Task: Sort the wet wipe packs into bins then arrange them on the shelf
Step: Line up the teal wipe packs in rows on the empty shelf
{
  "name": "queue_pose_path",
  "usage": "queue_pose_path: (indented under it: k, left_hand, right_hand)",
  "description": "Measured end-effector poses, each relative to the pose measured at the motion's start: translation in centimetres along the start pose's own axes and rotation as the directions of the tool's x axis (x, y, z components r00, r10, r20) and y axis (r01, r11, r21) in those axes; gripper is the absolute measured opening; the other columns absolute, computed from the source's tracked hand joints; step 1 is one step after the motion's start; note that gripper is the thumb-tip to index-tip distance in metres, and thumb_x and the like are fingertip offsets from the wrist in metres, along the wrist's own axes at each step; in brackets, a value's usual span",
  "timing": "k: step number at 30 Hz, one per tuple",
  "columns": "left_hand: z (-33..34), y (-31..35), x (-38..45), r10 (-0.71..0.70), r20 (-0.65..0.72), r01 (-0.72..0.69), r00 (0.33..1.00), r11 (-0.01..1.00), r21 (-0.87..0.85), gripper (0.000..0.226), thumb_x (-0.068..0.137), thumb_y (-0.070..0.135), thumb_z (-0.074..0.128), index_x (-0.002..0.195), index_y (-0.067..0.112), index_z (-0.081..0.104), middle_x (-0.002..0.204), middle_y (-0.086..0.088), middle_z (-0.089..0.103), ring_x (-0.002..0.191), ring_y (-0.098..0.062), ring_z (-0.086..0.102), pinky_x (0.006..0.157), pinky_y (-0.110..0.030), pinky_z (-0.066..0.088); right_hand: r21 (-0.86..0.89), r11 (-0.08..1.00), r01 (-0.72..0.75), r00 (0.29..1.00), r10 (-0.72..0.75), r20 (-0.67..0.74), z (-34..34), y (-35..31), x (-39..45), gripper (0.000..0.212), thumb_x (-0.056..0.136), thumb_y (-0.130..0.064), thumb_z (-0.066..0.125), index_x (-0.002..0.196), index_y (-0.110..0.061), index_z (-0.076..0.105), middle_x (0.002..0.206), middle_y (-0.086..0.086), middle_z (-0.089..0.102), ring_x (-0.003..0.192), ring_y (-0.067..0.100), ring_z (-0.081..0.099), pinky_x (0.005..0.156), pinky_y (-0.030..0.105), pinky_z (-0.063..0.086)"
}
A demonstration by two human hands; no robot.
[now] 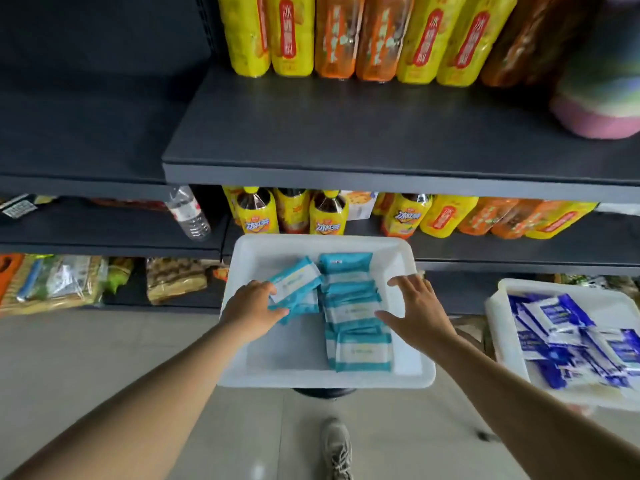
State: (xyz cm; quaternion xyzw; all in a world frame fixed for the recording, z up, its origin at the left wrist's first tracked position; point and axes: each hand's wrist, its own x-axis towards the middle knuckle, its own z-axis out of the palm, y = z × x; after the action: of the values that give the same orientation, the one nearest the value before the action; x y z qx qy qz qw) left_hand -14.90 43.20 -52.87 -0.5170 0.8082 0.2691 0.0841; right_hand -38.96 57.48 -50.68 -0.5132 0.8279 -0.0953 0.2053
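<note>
A white bin (242, 258) in front of the shelves holds several teal wet wipe packs. My left hand (254, 306) grips a small stack of teal packs (294, 285) at the bin's left side. A row of teal packs (356, 327) lies along the middle of the bin. My right hand (414, 311) hovers over the right end of that row with fingers spread and holds nothing. A second white bin (502, 317) at the right holds several dark blue wipe packs (571, 344). The dark grey shelf (346, 140) above has bare room in front.
Yellow and orange drink bottles (346, 32) stand at the back of the upper shelf, and more (329, 213) fill the shelf below. A clear water bottle (188, 211) leans at the left. Snack bags (59, 282) fill the lowest shelf. My shoe (336, 448) stands on the tiled floor.
</note>
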Motion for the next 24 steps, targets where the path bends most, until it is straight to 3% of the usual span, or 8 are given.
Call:
queue_pose_path:
  k: [8, 13, 16, 19, 24]
  left_hand:
    - [6.8, -2.7, 8.5, -0.123, -0.029, 0.122, 0.992, 0.992, -0.033, 0.057, 0.08, 0.039, 0.069, 0.123, 0.006, 0.053, 0.119, -0.014, 0.053, 0.113, -0.032, 0.049, 0.092, -0.039, 0.042]
    - [7.3, -3.1, 13.0, -0.162, -0.035, 0.161, 0.986, 0.987, -0.01, 0.065, 0.074, 0.042, 0.075, 0.127, 0.011, 0.052, 0.12, -0.014, 0.049, 0.116, -0.031, 0.044, 0.095, -0.039, 0.037]
    - [7.4, -3.1, 14.4, -0.151, -0.064, 0.153, 0.986, 0.988, 0.033, 0.065, 0.071, 0.044, 0.076, 0.125, 0.014, 0.054, 0.119, -0.013, 0.048, 0.116, -0.03, 0.043, 0.096, -0.039, 0.035]
    - [7.3, -2.9, 14.9, -0.135, -0.042, 0.139, 0.99, 0.986, 0.094, 0.064, 0.07, 0.046, 0.076, 0.123, 0.019, 0.054, 0.118, -0.009, 0.047, 0.116, -0.027, 0.043, 0.095, -0.037, 0.033]
    - [6.8, -2.1, 15.9, -0.122, 0.054, 0.114, 0.991, 0.985, 0.132, 0.058, 0.069, 0.042, 0.078, 0.118, 0.022, 0.053, 0.118, -0.003, 0.051, 0.112, -0.022, 0.046, 0.092, -0.035, 0.032]
  right_hand:
    - [0.151, 0.955, -0.255, 0.942, 0.21, 0.261, 10.0, 5.1, 5.5, 0.056, 0.08, -0.035, 0.071, 0.127, -0.023, 0.043, 0.124, -0.001, 0.047, 0.111, 0.014, 0.043, 0.092, 0.036, 0.046]
    - [0.201, 0.919, -0.339, 0.919, 0.278, 0.279, 12.8, 7.0, 8.2, 0.047, 0.077, -0.03, 0.073, 0.115, -0.021, 0.047, 0.106, -0.005, 0.044, 0.104, 0.017, 0.047, 0.082, 0.032, 0.052]
    - [0.275, 0.863, -0.425, 0.896, 0.356, 0.266, 13.7, 7.1, 9.2, 0.04, 0.076, -0.031, 0.074, 0.104, -0.022, 0.046, 0.101, -0.005, 0.048, 0.095, 0.017, 0.053, 0.066, 0.025, 0.053]
    - [0.346, 0.794, -0.5, 0.864, 0.43, 0.263, 14.5, 7.3, 9.9, 0.044, 0.073, -0.026, 0.078, 0.099, -0.021, 0.043, 0.099, -0.003, 0.051, 0.089, 0.015, 0.055, 0.053, 0.014, 0.043]
    - [0.437, 0.614, -0.657, 0.754, 0.52, 0.402, 14.6, 7.3, 10.7, 0.059, 0.069, -0.024, 0.083, 0.105, -0.022, 0.036, 0.095, 0.0, 0.058, 0.078, 0.014, 0.059, 0.048, 0.02, 0.043]
